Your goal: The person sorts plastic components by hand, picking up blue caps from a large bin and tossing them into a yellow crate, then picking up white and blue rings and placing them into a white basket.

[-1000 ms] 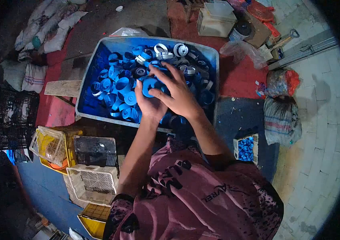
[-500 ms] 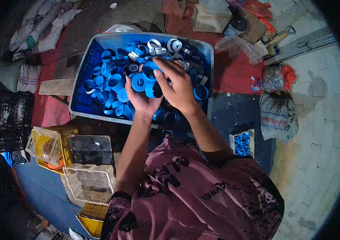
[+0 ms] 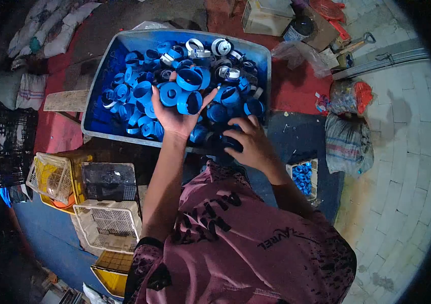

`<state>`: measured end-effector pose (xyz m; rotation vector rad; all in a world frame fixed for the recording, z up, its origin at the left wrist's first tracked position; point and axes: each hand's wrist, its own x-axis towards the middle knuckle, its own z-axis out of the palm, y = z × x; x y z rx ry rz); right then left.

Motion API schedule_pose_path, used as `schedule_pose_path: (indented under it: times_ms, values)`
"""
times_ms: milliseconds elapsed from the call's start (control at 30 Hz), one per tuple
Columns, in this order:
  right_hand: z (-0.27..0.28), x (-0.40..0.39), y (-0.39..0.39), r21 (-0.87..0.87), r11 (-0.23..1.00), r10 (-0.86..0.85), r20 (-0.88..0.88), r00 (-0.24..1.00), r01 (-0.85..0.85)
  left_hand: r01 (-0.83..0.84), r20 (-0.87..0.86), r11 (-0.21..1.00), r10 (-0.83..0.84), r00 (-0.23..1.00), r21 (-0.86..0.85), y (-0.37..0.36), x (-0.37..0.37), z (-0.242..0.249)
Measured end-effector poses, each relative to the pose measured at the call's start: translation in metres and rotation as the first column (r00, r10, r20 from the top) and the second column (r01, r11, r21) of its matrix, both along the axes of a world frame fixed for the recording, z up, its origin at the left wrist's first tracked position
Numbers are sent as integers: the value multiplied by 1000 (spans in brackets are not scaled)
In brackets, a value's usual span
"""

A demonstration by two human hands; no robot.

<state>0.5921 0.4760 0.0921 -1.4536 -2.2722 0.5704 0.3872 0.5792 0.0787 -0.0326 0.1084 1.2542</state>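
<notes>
Left hand: palm up beneath a small cluster of blue caps (image 3: 169, 95), the left hand (image 3: 176, 120) spreads its fingers around them; the thumb and fingers cup the pieces from below and the sides.
Right hand: the right hand (image 3: 251, 144) hangs at the tub's near edge, fingers apart and loosely bent, gripping nothing visible; whether the fingertips touch the dark pieces beside them, the view does not settle.
Caps: the held ones rest in the left palm, above the heap; more lie around and beyond the fingers, with white rings (image 3: 194, 45) past the left fingertips.
Tub: the blue tub (image 3: 124, 138) sits beneath the left fingers, its heap spreading to both sides.
Crate: right of the right fingers, well apart, a small crate (image 3: 315, 177) holds small blue pieces.
</notes>
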Motion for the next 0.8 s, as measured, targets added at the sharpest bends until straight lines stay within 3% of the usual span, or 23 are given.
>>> schedule_pose_path:
  times_ms: [67,167,300,433,800]
  values:
    - [-8,3,0,-9,1000,-26,45,999,27,-17,-22,1000,17,1000,-16,0,-1,0]
    - [-2,2,11,26,996,-80,-21,997,80,-29,-48,999,28,998,-20,-2,-1,1]
    - [8,8,47,323,940,-82,-108,991,113,-34,-78,999,32,996,-21,-7,-3,2]
    - [-7,8,76,255,967,3,-10,1000,-1,-25,-95,999,21,995,-45,-13,-1,6]
    - [-27,26,89,171,985,48,-190,981,-15,-77,-91,996,73,993,-40,-30,-10,10]
